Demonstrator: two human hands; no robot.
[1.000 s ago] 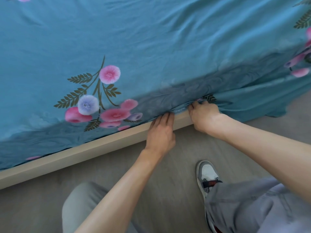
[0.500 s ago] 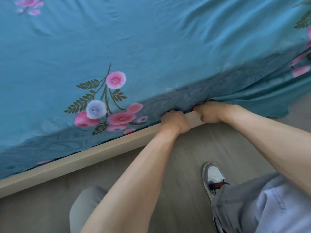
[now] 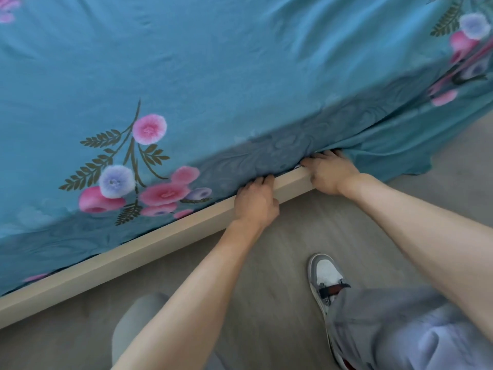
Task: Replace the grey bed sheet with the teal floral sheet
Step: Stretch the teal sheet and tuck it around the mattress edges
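The teal floral sheet (image 3: 213,76) lies spread over the bed and fills the upper part of the head view, its near edge running along the pale wooden bed frame (image 3: 149,252) on a slant from lower left to upper right. That edge line is the only axis that can be read — the sheet runs off the top, left and right of the view, so its full length and width cannot be told. A darker band of the cloth hangs down the mattress side to the frame. At right, past the hands, a loose stretch of the sheet drops beyond the frame onto the grey floor (image 3: 266,263).

The left hand (image 3: 257,201) sits on the frame's top edge with its fingers (image 3: 262,180) curled into the seam where cloth meets wood; the tips are buried there, and it appears to pinch the sheet's edge. The right hand (image 3: 329,172) is just beside it further up the frame, knuckles bent, fingertips likewise pushed in under the cloth, gripping the fold. A sliver of something pale shows at the gap by the right hand, too small to make out.

Below, a grey and white shoe (image 3: 326,279) rests on the floor — grey trouser legs are partly cut off at the bottom edge.
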